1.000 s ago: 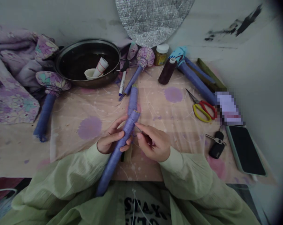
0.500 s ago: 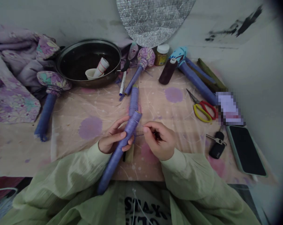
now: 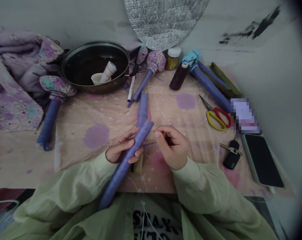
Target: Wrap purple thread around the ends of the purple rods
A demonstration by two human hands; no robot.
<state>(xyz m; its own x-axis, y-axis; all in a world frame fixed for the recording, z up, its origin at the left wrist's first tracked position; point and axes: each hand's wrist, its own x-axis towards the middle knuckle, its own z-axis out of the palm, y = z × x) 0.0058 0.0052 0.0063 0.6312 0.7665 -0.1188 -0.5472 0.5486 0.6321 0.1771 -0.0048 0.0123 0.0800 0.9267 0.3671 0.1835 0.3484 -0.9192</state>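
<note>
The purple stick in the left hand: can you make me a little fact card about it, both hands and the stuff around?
left hand: holds the purple stick
right hand: pinches a thin thread near the stick's upper end
stick: wrapped, tilted, upper end leaning right
right side: red-and-yellow scissors, a key, a phone
back left: a dark pan with a paper cup inside
beside the pan: a white marker

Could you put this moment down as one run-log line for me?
left hand: holding purple-wrapped rod | right hand: pinching thread beside the rod's far end | scissors: lying on patterned tablecloth
</note>
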